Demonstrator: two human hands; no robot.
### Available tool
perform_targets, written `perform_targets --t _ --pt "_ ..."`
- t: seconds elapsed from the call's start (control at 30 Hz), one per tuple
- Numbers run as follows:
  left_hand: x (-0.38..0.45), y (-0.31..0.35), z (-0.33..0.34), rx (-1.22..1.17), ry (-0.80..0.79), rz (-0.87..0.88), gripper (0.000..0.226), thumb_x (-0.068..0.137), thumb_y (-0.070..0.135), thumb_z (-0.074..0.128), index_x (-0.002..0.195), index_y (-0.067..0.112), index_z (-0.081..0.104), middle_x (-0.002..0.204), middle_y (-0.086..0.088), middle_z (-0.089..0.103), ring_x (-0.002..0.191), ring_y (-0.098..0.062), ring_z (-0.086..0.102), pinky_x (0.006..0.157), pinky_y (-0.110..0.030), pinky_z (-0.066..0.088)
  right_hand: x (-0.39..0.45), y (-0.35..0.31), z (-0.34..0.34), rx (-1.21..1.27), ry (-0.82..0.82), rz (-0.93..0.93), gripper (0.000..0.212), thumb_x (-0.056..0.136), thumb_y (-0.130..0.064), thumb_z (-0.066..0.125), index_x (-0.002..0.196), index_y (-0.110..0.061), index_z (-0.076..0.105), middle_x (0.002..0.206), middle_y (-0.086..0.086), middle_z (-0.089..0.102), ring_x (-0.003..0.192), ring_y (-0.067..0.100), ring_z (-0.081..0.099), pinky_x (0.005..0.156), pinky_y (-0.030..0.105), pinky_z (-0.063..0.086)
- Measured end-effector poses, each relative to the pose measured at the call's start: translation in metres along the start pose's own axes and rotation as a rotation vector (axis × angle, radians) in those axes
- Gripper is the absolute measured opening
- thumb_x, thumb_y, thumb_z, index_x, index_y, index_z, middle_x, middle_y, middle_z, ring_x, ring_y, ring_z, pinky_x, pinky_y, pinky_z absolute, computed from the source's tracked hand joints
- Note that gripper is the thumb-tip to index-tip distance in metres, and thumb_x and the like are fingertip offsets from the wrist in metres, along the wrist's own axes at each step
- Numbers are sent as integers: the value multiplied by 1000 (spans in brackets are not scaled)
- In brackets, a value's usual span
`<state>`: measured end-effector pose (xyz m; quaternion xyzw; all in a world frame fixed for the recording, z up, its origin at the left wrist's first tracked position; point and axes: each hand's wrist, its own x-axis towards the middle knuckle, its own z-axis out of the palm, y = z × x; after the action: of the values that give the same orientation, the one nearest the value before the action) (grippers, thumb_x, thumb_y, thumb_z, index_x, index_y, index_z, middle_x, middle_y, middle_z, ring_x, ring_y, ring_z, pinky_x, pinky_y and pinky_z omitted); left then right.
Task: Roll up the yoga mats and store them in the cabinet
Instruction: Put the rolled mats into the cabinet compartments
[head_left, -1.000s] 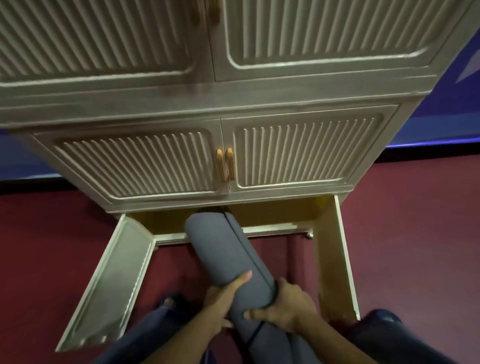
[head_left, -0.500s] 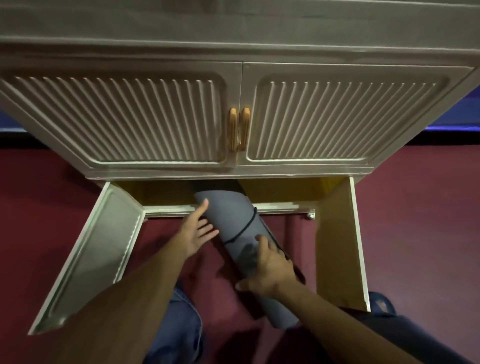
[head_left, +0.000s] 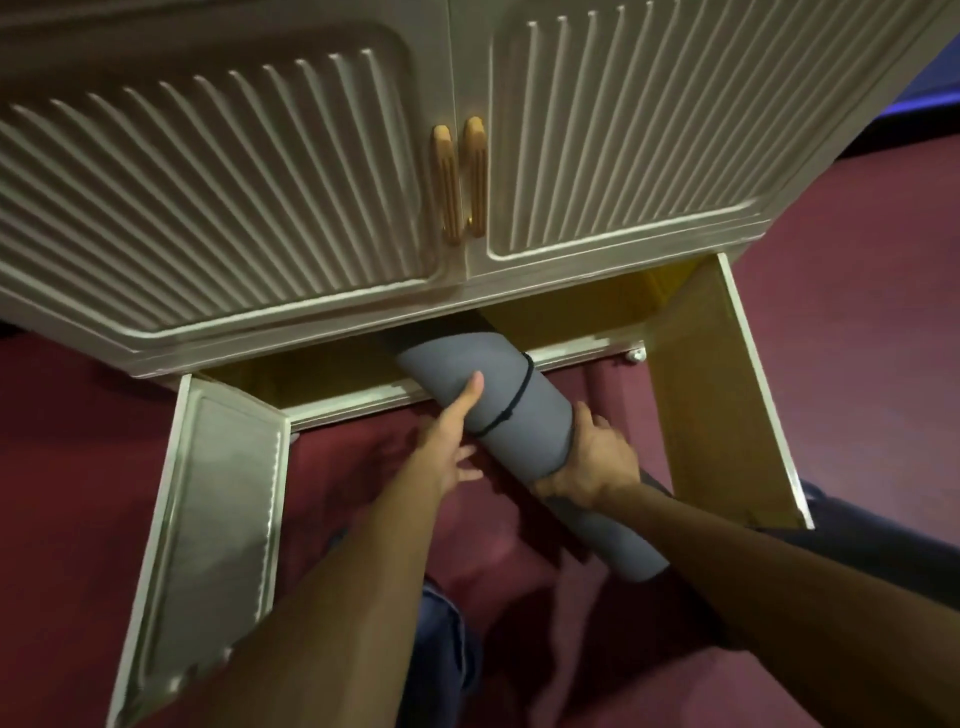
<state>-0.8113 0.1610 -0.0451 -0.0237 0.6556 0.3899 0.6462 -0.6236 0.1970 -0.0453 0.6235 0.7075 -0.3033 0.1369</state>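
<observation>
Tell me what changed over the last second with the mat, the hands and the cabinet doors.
The rolled grey mat slid further into the open bottom compartment. The left hand let go, then took a new grip higher up the roll. The right hand kept its grip. Both bottom doors stayed open and the upper doors closed.

Rolled yoga mat (head_left: 524, 415), frame centre: plain grey, bound by thin black cord (head_left: 514, 400). Cabinet (head_left: 208, 218), upper frame: cream-white, doors ribbed in raised vertical flutes. Paired handles (head_left: 460, 182), top centre: orange-tan. Open lower compartment (head_left: 332, 364): yellow inside. Floor (head_left: 857, 338), right and lower frame: dark maroon. Trousers (head_left: 441, 649), bottom centre: blue denim.
</observation>
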Motion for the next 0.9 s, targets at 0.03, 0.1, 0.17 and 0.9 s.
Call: perform_targets --t 0.03,0.1,0.17,0.9 --pt "4 6 0 -33 20 19 144 42 86 82 160 26 25 160 -3 41 140 -35 45 108 -65 38 1 2 -2 -15 28 -33 120 42 -62 84 142 -27 27 131 6 54 121 36 53 99 54 45" --pt "9 14 2 -104 52 2 162 22 87 84 159 26 24 157 -3 44 138 -34 47 108 -67 38 4 3 -15 -102 64 -107 121 43 -61 82 145 -29 27 131 4 53 123 34 50 101 56 42" --pt "13 12 4 -203 78 -43 152 29 84 85 156 20 30 151 -6 50 134 -34 51 107 -63 41 12 1 -34 -266 97 -205 121 44 -65 80 147 -29 27 132 4 53 123 34 49 100 56 41" --pt "26 29 2 301 951 459 113 68 73 78 145 -1 41 152 -19 38 139 -39 40 116 -47 31 71 -63 -103 -680 168 -425 73 61 -46 80 121 -18 51 123 6 60 114 34 57 102 56 35"
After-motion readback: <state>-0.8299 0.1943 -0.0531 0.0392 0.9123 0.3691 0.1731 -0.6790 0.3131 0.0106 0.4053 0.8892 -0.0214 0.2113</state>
